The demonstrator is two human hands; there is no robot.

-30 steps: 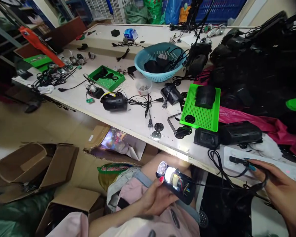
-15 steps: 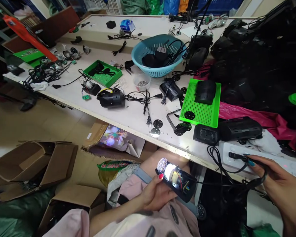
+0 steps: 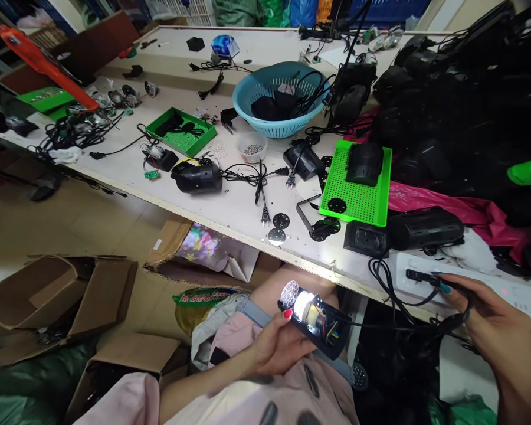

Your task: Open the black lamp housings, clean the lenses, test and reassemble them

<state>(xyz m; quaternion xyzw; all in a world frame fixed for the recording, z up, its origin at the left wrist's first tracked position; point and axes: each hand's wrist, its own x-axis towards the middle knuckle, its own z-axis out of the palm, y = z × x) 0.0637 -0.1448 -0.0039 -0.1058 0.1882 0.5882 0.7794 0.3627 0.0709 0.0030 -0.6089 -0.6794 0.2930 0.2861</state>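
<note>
My left hand (image 3: 281,348) is wrapped round an opened black lamp housing (image 3: 331,330) above my lap. Its bulb (image 3: 301,306) glows white behind a honeycomb-patterned lens (image 3: 289,293), and thin coloured wires show inside. A black cable runs from the housing to the right. Over there my right hand (image 3: 491,313) pinches the black power plug (image 3: 418,276) and its cord at the white power strip (image 3: 400,265) on the bench edge. The plug sits against the strip; its prongs are hidden.
On the bench (image 3: 248,206) stand a blue basket (image 3: 278,128) with black parts, a bright green tray (image 3: 358,200) bearing a black housing, and a dish of small metal pieces (image 3: 252,147). Black housings are heaped at right. Open cardboard boxes (image 3: 108,301) stand on the floor at left.
The whole view has shifted slightly, so bench items appear a little further left. Both hands keep their holds, and the bulb is lit in both frames.
</note>
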